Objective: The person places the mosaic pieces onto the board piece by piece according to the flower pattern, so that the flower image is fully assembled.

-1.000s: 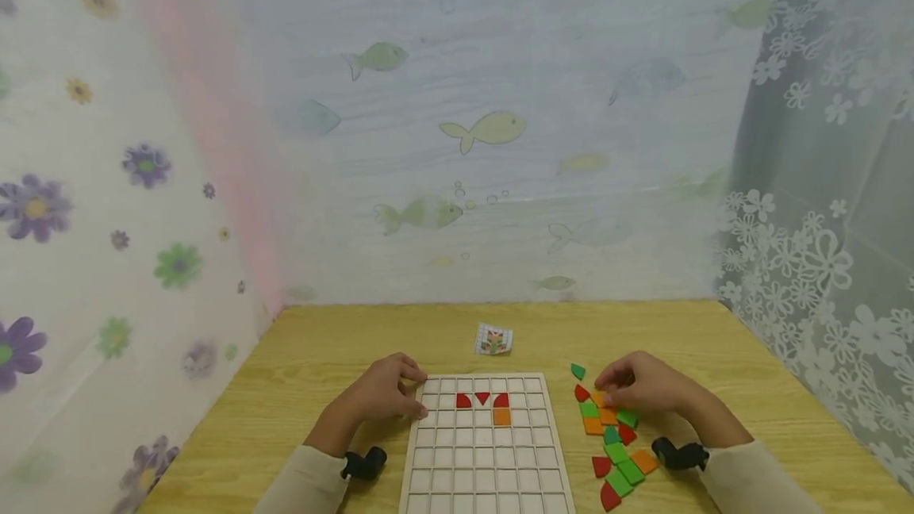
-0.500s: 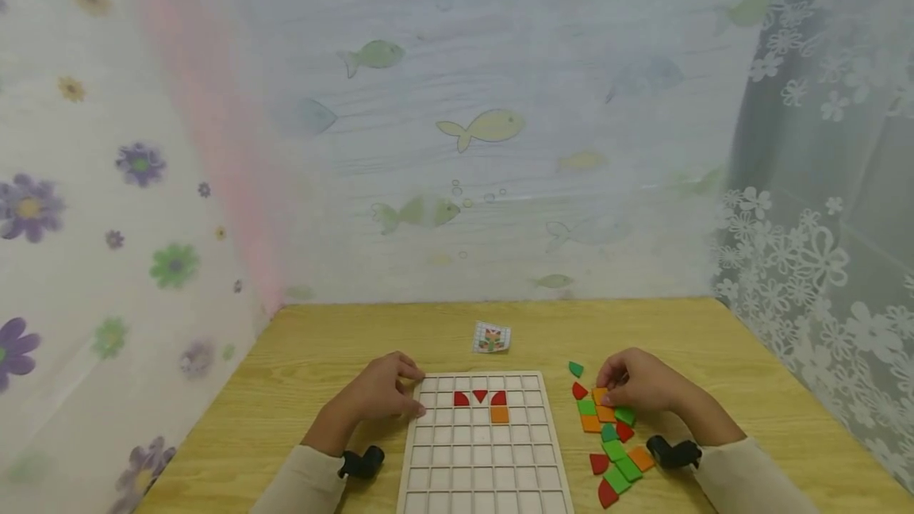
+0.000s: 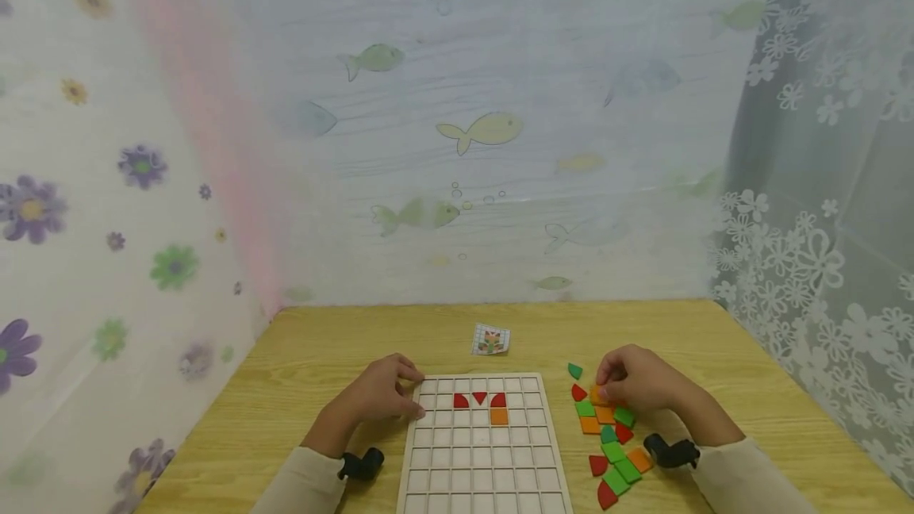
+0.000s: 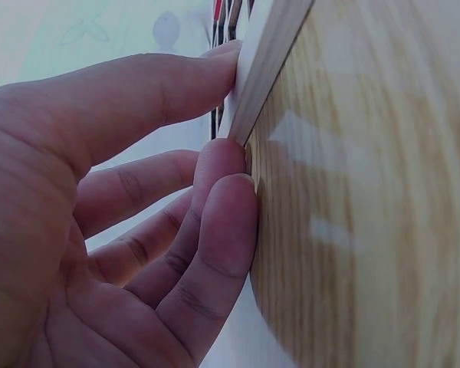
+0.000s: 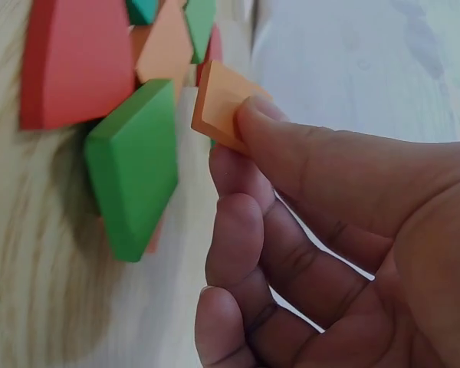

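Note:
A pale wooden grid board (image 3: 444, 436) lies on the table in the head view. Several tiles sit in its upper cells, among them a red triangle (image 3: 479, 398) and an orange square (image 3: 499, 416). My left hand (image 3: 382, 391) holds the board's upper left edge, thumb over the rim and bent fingertips against the side in the left wrist view. To the right of the board, my right hand (image 3: 639, 379) pinches an orange square tile (image 5: 218, 107) between thumb and index finger. This tile is held above the loose tiles, close to a green tile (image 5: 138, 169).
Loose red, green and orange tiles lie along the board's right side, including an orange square (image 3: 640, 459) and a red quarter-circle (image 3: 607, 494). A small pattern card (image 3: 490, 339) lies behind the board. A fish-print curtain (image 3: 500, 205) hangs at the table's back edge.
The right hand has lifted the orange square tile slightly from the pile, keeping it between thumb and finger. The left hand stays at the board's edge.

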A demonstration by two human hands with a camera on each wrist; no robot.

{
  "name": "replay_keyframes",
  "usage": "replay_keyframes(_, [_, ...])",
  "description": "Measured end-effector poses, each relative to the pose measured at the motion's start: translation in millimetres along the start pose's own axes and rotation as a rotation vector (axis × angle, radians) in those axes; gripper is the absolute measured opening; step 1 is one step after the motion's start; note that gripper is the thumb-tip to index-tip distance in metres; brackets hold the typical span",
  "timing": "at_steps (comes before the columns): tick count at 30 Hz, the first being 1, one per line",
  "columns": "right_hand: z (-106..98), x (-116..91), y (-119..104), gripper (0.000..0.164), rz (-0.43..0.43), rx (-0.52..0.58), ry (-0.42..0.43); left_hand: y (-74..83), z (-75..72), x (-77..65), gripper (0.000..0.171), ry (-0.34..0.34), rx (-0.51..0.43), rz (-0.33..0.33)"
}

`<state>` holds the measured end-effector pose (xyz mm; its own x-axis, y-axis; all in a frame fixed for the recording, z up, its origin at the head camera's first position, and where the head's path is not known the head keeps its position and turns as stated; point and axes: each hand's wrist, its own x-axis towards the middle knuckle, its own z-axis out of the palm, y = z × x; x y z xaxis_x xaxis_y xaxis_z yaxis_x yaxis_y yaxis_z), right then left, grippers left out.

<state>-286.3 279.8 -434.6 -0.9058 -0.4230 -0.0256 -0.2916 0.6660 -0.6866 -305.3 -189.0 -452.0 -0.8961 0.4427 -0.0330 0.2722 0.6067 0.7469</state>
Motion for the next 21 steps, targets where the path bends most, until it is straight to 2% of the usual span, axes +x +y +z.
replay_keyframes(12, [1.0, 0.9, -8.1, 0.008, -0.056, 0.053, -0.008, -1.5, 0.1, 0.5, 0.056, -0.017, -0.011, 0.004])
replay_keyframes(16, [4.3, 4.7, -8.7, 0.007, -0.078, 0.032, -0.012, -2.6, -0.6, -1.8, 0.056, -0.013, -0.014, -0.004])
replay_keyframes(21, [3.2, 6.3, -13.3, 0.005, -0.082, 0.004, 0.005, -2.9, -0.1, 1.3, 0.056, -0.015, -0.026, 0.022])
